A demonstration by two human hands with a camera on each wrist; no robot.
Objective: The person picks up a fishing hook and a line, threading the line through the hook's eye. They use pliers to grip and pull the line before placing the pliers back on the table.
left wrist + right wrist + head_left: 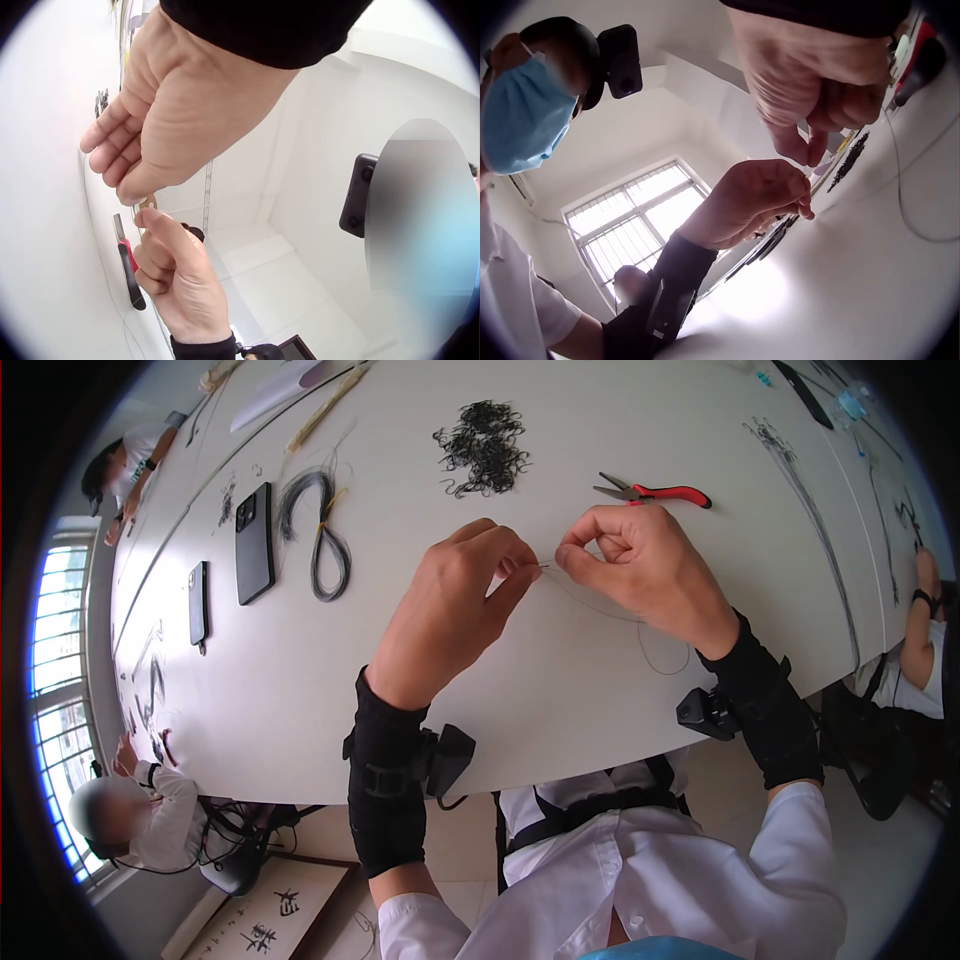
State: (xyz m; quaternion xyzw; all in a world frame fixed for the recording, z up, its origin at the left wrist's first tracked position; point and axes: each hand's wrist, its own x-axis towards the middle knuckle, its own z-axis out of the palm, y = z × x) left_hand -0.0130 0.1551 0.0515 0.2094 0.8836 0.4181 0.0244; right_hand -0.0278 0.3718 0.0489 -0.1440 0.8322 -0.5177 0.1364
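Near the middle of the table my left hand pinches a thin line between thumb and forefinger. A tiny dark tip pokes out from those fingertips, and the rest of it is hidden. My right hand faces it across a small gap, thumb and forefinger pressed together on the line, other fingers curled in. From between the hands the line droops and curls in a loose loop below the right wrist. Past the hands lie a heap of small black hooks and red-handled pliers.
To the left are a coiled bundle of dark line, a black phone and a second phone. On the right lies a long bunch of lines. Other people sit at the table's left and right sides.
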